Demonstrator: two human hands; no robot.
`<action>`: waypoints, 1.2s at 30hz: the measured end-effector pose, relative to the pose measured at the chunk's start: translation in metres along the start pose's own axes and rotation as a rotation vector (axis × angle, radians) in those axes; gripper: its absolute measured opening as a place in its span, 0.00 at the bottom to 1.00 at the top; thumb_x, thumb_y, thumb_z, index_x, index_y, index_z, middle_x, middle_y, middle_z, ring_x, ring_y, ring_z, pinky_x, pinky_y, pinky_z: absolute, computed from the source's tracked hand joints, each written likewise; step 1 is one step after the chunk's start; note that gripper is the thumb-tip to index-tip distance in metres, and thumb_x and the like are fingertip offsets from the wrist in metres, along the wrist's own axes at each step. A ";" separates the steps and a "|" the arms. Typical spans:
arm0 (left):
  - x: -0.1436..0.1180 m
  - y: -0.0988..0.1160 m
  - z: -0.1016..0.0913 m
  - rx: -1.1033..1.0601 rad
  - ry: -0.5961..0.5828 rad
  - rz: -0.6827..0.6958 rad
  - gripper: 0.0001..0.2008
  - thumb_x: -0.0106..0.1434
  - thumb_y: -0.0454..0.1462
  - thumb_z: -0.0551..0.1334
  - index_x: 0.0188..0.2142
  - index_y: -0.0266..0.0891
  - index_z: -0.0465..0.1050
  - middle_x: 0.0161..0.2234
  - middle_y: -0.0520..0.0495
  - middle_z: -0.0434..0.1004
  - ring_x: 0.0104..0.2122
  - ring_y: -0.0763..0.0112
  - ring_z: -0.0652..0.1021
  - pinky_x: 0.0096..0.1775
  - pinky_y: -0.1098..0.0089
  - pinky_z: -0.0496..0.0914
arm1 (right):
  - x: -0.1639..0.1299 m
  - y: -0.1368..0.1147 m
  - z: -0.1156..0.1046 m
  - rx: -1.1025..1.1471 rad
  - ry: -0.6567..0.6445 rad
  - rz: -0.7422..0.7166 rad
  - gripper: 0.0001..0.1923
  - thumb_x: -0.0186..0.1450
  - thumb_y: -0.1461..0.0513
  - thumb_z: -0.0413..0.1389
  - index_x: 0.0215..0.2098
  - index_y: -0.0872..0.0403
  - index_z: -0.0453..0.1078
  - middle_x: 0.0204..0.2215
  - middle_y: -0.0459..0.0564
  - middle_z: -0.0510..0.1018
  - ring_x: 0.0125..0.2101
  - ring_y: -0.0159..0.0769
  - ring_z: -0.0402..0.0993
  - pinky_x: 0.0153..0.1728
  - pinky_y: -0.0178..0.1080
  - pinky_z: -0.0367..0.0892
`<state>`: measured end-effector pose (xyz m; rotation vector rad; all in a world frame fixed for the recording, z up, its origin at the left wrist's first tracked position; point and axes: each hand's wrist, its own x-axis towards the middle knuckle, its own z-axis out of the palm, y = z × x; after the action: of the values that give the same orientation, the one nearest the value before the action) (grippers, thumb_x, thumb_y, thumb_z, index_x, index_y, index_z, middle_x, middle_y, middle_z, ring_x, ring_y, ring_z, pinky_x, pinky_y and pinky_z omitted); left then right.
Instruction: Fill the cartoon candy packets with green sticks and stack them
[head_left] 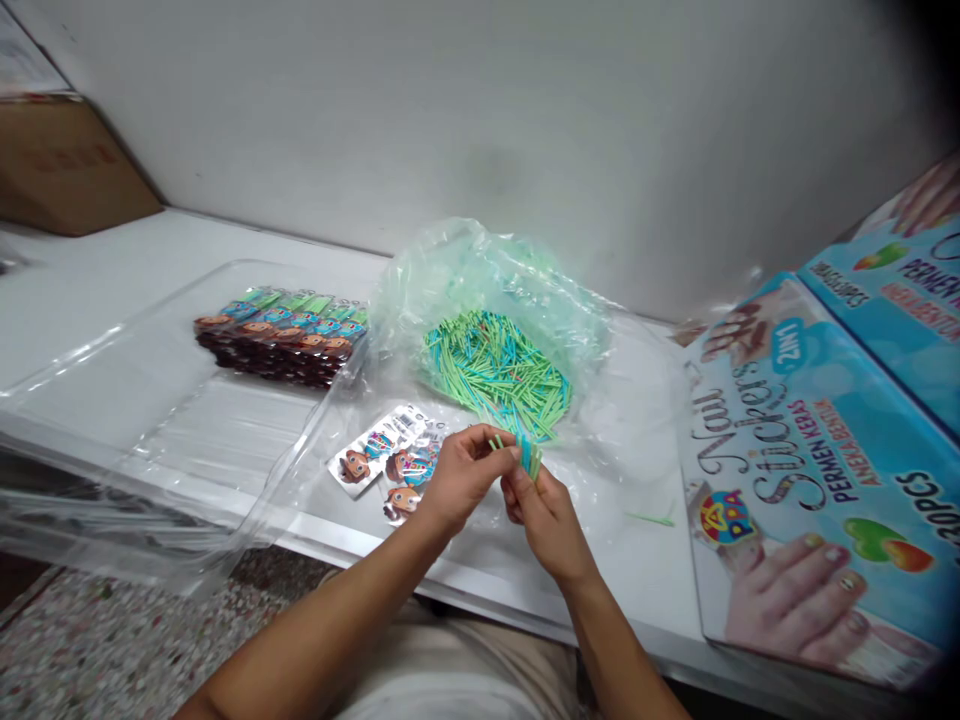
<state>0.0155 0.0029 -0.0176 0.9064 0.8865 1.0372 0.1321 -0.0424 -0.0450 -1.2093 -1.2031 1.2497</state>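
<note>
Thin green and blue sticks (526,452), bunched, in right hand (546,508)

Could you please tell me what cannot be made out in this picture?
All in the head view:
Held sticks, their number: the left hand and right hand partly cover them.
Printed packet: partly behind the left hand.
Loose stick pile, lower layers: hidden under its top layer.
Brown carton: cut off by the left edge, its lettering blurred.
</note>
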 end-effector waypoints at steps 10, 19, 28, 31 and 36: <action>0.000 0.001 0.002 0.028 0.092 0.060 0.02 0.46 0.31 0.61 0.22 0.37 0.68 0.23 0.52 0.71 0.24 0.76 0.70 0.29 0.74 0.65 | -0.005 -0.002 0.000 -0.032 -0.030 -0.003 0.17 0.68 0.51 0.48 0.26 0.52 0.60 0.19 0.40 0.60 0.18 0.27 0.54 0.20 0.34 0.52; -0.001 0.009 -0.004 0.118 -0.096 -0.019 0.08 0.48 0.37 0.65 0.27 0.34 0.71 0.16 0.54 0.68 0.16 0.77 0.69 0.23 0.74 0.63 | -0.005 -0.001 -0.001 0.074 -0.099 0.010 0.16 0.68 0.51 0.49 0.29 0.54 0.60 0.21 0.40 0.60 0.18 0.24 0.53 0.19 0.32 0.51; -0.003 0.009 -0.002 0.132 -0.049 -0.016 0.05 0.48 0.33 0.60 0.27 0.36 0.69 0.18 0.56 0.68 0.15 0.78 0.69 0.19 0.76 0.64 | -0.008 0.000 0.001 0.066 -0.146 0.024 0.17 0.69 0.52 0.48 0.28 0.54 0.60 0.21 0.41 0.60 0.19 0.24 0.53 0.19 0.32 0.51; -0.005 0.014 -0.002 0.141 -0.093 -0.020 0.09 0.48 0.33 0.59 0.30 0.35 0.72 0.20 0.54 0.70 0.16 0.77 0.71 0.20 0.76 0.66 | -0.008 0.001 0.000 0.068 -0.149 0.022 0.17 0.69 0.51 0.48 0.27 0.54 0.60 0.21 0.41 0.60 0.19 0.24 0.53 0.19 0.32 0.51; -0.006 0.015 -0.003 0.116 -0.138 -0.060 0.10 0.48 0.38 0.63 0.29 0.34 0.71 0.21 0.52 0.71 0.17 0.74 0.72 0.20 0.73 0.67 | -0.008 0.002 0.001 0.089 -0.158 0.026 0.16 0.69 0.52 0.48 0.28 0.53 0.59 0.21 0.40 0.59 0.18 0.24 0.52 0.18 0.32 0.50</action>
<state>0.0061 0.0019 -0.0038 1.0301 0.8587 0.8679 0.1317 -0.0504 -0.0472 -1.0806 -1.2351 1.4242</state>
